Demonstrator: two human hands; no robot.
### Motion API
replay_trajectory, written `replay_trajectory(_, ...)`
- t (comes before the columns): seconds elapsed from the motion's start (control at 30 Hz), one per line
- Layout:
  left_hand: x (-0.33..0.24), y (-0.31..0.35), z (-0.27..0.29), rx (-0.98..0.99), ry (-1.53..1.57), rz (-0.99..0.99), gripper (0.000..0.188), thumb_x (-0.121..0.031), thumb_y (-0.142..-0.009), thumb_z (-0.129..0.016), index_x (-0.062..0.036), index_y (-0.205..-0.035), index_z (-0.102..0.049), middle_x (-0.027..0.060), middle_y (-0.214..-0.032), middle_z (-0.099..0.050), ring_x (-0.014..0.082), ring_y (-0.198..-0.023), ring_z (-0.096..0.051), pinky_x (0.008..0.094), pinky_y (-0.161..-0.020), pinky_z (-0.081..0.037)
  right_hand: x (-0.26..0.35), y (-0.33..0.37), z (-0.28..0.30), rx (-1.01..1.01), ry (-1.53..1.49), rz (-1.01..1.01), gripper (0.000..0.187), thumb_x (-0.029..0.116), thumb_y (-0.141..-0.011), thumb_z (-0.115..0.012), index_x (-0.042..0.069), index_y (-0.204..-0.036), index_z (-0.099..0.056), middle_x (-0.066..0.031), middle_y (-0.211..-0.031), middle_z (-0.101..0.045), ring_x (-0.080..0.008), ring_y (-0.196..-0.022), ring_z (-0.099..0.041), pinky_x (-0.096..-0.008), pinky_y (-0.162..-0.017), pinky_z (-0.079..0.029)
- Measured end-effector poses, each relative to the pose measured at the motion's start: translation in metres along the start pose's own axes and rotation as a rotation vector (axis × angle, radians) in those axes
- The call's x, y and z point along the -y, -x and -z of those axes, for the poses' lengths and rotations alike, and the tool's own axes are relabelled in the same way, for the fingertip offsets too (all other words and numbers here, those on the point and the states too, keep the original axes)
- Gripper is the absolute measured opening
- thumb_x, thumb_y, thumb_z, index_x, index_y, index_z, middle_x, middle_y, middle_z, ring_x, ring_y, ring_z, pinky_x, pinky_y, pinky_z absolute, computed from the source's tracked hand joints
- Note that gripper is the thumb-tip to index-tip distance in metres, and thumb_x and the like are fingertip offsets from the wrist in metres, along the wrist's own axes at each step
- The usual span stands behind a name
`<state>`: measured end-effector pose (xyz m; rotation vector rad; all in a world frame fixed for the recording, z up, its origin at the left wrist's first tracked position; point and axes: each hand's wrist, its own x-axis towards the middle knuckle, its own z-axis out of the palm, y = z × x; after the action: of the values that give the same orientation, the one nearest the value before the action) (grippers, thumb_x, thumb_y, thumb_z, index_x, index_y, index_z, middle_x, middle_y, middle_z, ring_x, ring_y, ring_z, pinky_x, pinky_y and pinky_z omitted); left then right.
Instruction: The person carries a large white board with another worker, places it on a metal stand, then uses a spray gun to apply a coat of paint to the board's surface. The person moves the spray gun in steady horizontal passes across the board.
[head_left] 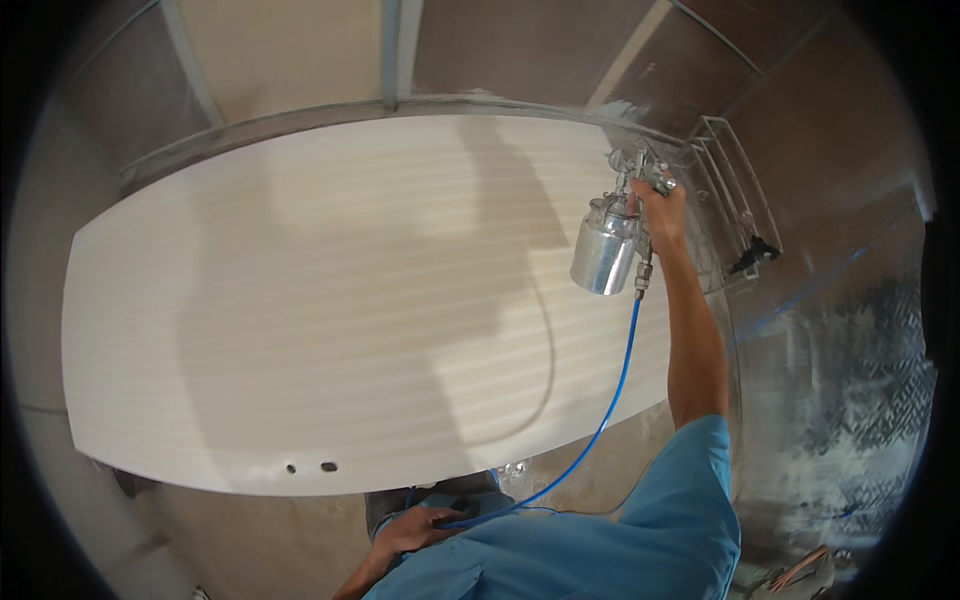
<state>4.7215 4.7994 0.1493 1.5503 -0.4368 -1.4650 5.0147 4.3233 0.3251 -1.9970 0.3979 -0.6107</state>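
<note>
My right hand [662, 212] is closed around the grip of a metal spray gun [640, 178], arm stretched out over the far right end of a large white door panel [340, 300]. Below the gun hangs its silver paint cup [604, 256], slightly tilted. A blue air hose [617, 400] runs from the fitting under the grip back toward my body. At the waist, my left hand [412, 528] is closed on that hose. Two small dark holes show near the panel's front edge. Whether spray leaves the nozzle cannot be seen.
A wire rack [735, 190] with a black clamp-like piece [755, 254] stands beyond the panel's right end. Brown and tan wall panels [520, 50] rise behind. At right the dark floor [840, 390] has whitish overspray. Shadows of me and the hose fall across the panel.
</note>
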Motion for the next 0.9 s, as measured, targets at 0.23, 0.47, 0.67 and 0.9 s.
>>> replay_trajectory(0.23, 0.095, 0.102, 0.028, -0.138, 0.142, -0.030, 0.048, -0.034, -0.089, -0.074, -0.0074, -0.128, -0.066, 0.0153, -0.116, -0.071, 0.0225, -0.104, -0.068, 0.0327, -0.092, -0.051, 0.100, 0.080, -0.187, 0.253, -0.117, -0.063, 0.008, 0.005, -0.086, -0.063, 0.002, -0.093, -0.063, -0.0061, -0.064, -0.062, -0.0155, -0.054, -0.057, -0.0328, -0.054, -0.045)
replay_trajectory(0.47, 0.130, 0.157, 0.043, -0.180, 0.202, 0.204, 0.041, -0.020, -0.086, -0.077, -0.0039, -0.122, -0.068, 0.0083, -0.106, -0.073, 0.0127, -0.093, -0.062, 0.0306, -0.085, -0.051, 0.182, 0.143, -0.344, 0.617, -0.489, -0.117, 0.010, 0.007, -0.084, -0.068, 0.001, -0.088, -0.061, -0.0083, -0.067, -0.062, -0.0191, -0.056, -0.059, -0.0343, -0.056, -0.048)
replay_trajectory(0.67, 0.115, 0.146, 0.041, -0.244, 0.281, 0.010, 0.035, -0.022, -0.089, -0.075, -0.0083, -0.121, -0.069, 0.0059, -0.102, -0.075, 0.0133, -0.085, -0.063, 0.0313, -0.082, -0.051, 0.178, 0.142, -0.331, 0.635, -0.381, -0.080, 0.005, 0.003, -0.084, -0.063, 0.001, -0.088, -0.060, -0.0060, -0.063, -0.060, -0.0151, -0.056, -0.055, -0.0328, -0.058, -0.045)
replay_trajectory(0.9, 0.078, 0.080, 0.039, -0.124, 0.056, 0.124, 0.034, -0.034, -0.090, -0.073, -0.0077, -0.112, -0.069, 0.0136, -0.089, -0.072, 0.0179, -0.081, -0.064, 0.0352, -0.076, -0.050, 0.064, 0.052, -0.187, 0.270, -0.115, 0.000, 0.017, 0.003, -0.085, -0.060, -0.001, -0.101, -0.064, -0.0020, -0.065, -0.058, -0.0104, -0.056, -0.054, -0.0281, -0.052, -0.042)
